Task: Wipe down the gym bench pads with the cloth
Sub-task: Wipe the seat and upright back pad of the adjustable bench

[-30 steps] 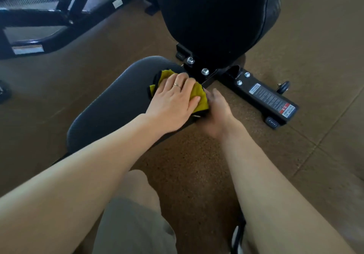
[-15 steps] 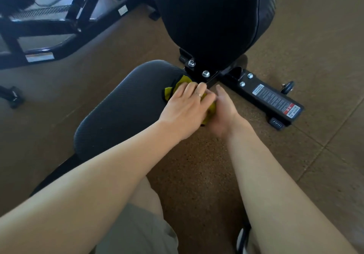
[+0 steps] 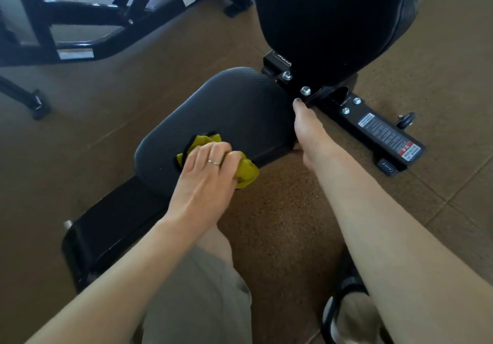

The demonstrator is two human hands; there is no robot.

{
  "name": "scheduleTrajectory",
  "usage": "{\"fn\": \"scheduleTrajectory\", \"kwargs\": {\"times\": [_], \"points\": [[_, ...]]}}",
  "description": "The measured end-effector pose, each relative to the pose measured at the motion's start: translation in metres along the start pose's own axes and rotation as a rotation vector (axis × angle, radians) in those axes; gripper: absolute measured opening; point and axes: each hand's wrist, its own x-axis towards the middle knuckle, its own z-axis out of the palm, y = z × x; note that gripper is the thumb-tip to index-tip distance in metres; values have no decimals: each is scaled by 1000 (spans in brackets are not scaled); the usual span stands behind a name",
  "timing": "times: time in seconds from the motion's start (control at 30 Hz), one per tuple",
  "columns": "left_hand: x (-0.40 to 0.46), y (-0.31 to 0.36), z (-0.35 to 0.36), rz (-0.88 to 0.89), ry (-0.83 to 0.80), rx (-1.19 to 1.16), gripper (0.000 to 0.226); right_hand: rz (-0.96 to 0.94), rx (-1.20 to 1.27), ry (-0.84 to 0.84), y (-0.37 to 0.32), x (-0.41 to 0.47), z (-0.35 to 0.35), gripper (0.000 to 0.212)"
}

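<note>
Left hand (image 3: 206, 175) grips cloth (image 3: 246, 171) at seat pad (image 3: 226, 109) near edge.

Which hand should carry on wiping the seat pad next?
Left. The left hand already grips the yellow cloth on the seat pad. The right hand holds no cloth; it rests along the pad's right edge, seemingly steadying it.

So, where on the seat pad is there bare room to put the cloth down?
The seat pad is bare from the cloth up to the bolted bracket, left of the right hand. The near right edge is crowded: the left hand grips the cloth there.
</note>
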Motion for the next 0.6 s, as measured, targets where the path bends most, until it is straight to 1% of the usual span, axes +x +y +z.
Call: {"fn": "scheduleTrajectory", "kwargs": {"times": [0.1, 0.17, 0.27, 0.33, 0.37, 0.5, 0.57, 0.6], "points": [[-7, -5, 2, -28, 1, 34, 31, -53, -276, 118, 7, -14, 19, 70], [9, 3, 6, -38, 13, 17, 27, -67, -362, 164, 7, -24, 28, 72], [49, 20, 13, -66, 26, -54, 28, -63, -494, 222, -1, -21, 31, 72], [67, 32, 17, -96, 19, -73, 30, -46, -578, 226, -8, -16, 26, 70], [67, 35, 17, -94, 17, -88, 31, -41, -617, 225, -13, -15, 23, 72], [9, 5, 1, -13, -11, -127, 36, -58, -790, 182, -16, -14, 21, 85], [-20, -21, -7, -53, -10, -153, 33, -153, -953, 223, -8, -14, 24, 88], [-27, -31, -10, -88, -19, -163, 31, -232, -1060, 250, -3, -14, 28, 86]]}}
